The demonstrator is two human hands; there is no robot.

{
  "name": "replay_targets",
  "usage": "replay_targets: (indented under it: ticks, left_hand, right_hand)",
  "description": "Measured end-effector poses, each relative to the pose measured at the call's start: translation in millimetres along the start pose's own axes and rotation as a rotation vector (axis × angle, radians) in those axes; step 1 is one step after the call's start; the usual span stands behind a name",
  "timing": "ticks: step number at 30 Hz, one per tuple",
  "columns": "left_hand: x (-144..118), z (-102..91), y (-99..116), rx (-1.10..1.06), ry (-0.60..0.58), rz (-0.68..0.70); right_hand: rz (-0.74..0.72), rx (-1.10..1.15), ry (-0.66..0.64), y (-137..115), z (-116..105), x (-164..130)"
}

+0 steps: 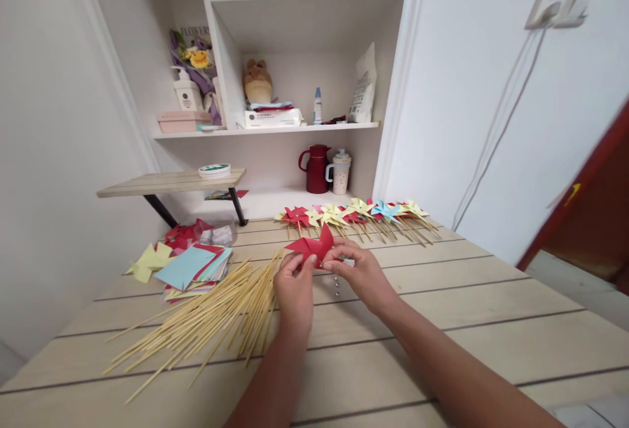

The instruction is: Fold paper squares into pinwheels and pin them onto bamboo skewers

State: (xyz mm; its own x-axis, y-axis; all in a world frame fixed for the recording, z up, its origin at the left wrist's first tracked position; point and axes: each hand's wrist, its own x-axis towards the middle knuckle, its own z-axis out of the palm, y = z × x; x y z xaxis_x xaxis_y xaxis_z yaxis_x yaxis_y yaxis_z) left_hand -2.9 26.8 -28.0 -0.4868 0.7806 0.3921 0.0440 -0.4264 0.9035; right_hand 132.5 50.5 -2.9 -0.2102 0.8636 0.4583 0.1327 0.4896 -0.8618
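A red folded paper pinwheel (313, 245) is held just above the wooden table (442, 310) between both hands. My left hand (293, 290) pinches its left side and my right hand (358, 269) pinches its right side, fingertips close together. Two small pins (337, 286) lie on the table between the hands. A loose pile of thin bamboo sticks (216, 313) fans out to the left of my left hand. A row of finished pinwheels on sticks (358, 215), red, yellow and blue, lies behind the hands.
A stack of coloured paper squares (194, 267) and cut scraps lie at the far left. A small wooden riser (170, 183) carries a tape roll. The shelf behind holds a red jug (316, 169), a mug, bottles and boxes. A cable hangs down the right wall.
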Motion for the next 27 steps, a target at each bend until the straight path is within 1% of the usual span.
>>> replay_targets:
  ticks: [4,7,12,19,27]
  left_hand:
    - [-1.2,-0.3,2.3,0.024,-0.029,0.035]
    - [-1.7,-0.1,2.8,0.022,-0.043,0.039]
    - [-2.9,0.5,6.3,0.047,-0.062,0.092]
    - [-5.0,1.3,9.6,0.046,-0.035,0.107]
    - [-4.3,1.0,4.8,0.094,-0.029,0.101]
  right_hand:
    - [0.000,0.044,-0.035,-0.2,-2.4,-1.3]
    - [0.017,0.080,-0.027,0.2,-4.5,-1.5]
    - [0.003,0.032,-0.008,-1.7,-6.2,-1.7]
    - [0.006,0.004,0.001,-6.6,-5.7,-3.0]
    - [-0.023,-0.040,0.017,-8.6,-4.6,-2.7]
